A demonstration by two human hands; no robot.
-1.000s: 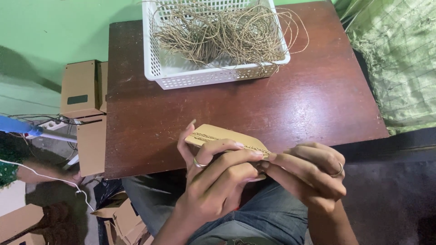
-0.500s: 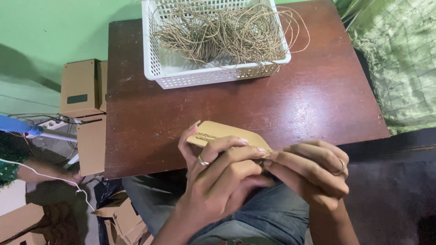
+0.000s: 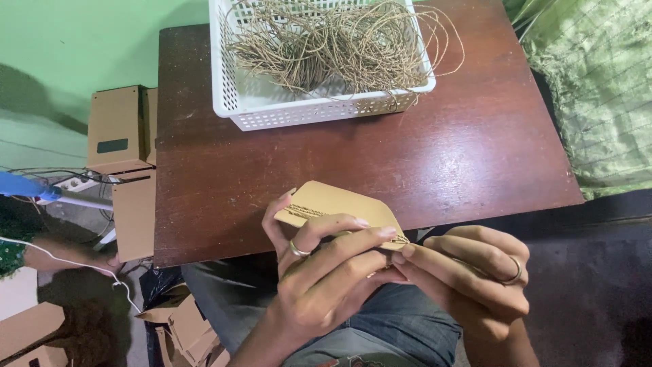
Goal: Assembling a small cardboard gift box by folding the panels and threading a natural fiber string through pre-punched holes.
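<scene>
While one basket [image 3: 239,102] waits, two hands [image 3: 390,261] pinch, seemingly, one tag [image 3: 333,202].

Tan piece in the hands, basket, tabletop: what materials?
Tan piece: looks like matte kraft cardboard, thin, flat and stiff, with twine across it.
Basket: white plastic by its moulded perforated walls, holding brown twine.
Tabletop: dark reddish wood, probably varnished, given its glossy highlights.

Basket [image 3: 258,112] with twine tangle [image 3: 339,41] on the table [image 3: 475,149], top centre. Card piece [image 3: 336,204] at table's near edge, lower centre, held between left hand [image 3: 326,272] and right hand [image 3: 468,272]. Boxes [image 3: 125,156] left of table. Cloth [image 3: 598,81] upper right.
</scene>
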